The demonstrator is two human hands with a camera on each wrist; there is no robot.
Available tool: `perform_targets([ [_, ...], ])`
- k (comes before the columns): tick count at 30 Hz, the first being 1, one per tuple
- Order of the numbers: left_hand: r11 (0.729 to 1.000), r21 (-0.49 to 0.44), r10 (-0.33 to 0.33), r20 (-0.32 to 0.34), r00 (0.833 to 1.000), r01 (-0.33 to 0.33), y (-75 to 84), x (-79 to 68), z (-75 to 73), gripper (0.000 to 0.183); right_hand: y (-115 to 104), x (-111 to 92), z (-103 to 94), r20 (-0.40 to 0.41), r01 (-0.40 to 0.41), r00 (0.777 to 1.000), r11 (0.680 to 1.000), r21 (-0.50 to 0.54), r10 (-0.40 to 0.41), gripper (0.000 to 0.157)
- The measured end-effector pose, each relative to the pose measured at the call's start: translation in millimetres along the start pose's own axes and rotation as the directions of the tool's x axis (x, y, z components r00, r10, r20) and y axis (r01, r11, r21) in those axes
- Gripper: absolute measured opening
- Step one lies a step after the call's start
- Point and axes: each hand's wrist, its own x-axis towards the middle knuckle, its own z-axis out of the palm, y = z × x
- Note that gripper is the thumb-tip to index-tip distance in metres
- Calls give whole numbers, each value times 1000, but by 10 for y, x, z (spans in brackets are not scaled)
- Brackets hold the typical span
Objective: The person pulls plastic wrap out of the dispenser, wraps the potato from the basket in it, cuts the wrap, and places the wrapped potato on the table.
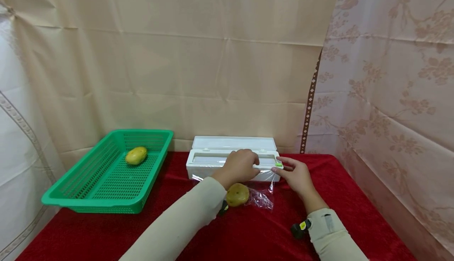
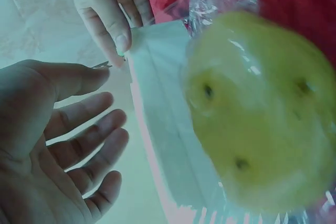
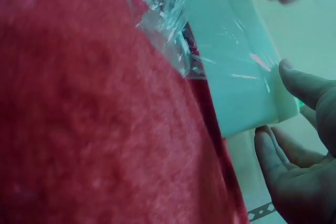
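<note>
A white cling film dispenser [image 1: 198,171] lies on the table with its lid [image 1: 234,142] raised. At its right end, my right hand [image 1: 296,176] pinches the small green slide cutter [image 1: 278,164] with thumb and index finger; the right wrist view has the other fingers beside the box's end. My left hand [image 1: 238,167] hovers over the middle of the dispenser, its fingers loosely bent and holding nothing in the left wrist view. Clear cling film [image 1: 261,200] hangs from the front of the dispenser. In front of it sits a potato [image 1: 237,194], with film over it in the left wrist view.
To the left stands a green plastic basket [image 1: 149,192] with another potato [image 1: 136,155] inside. A red cloth [image 1: 262,237] covers the table. Beige curtains [image 1: 177,56] hang close behind, and a flowered curtain [image 1: 397,95] closes off the right side.
</note>
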Motion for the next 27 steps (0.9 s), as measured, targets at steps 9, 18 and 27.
perform_targets([
  [9,998,-45,-43,-34,998,42,199,308,141,23,78,19,-1,-9,-5,1000,1000,-11,5,52],
  [18,994,-75,-81,-83,993,75,376,461,334,19,59,1,1,-23,2,1000,999,50,-1,48],
  [27,990,-73,-130,-120,984,122,430,532,458,14,45,-13,1,-20,-7,1000,998,56,8,47],
])
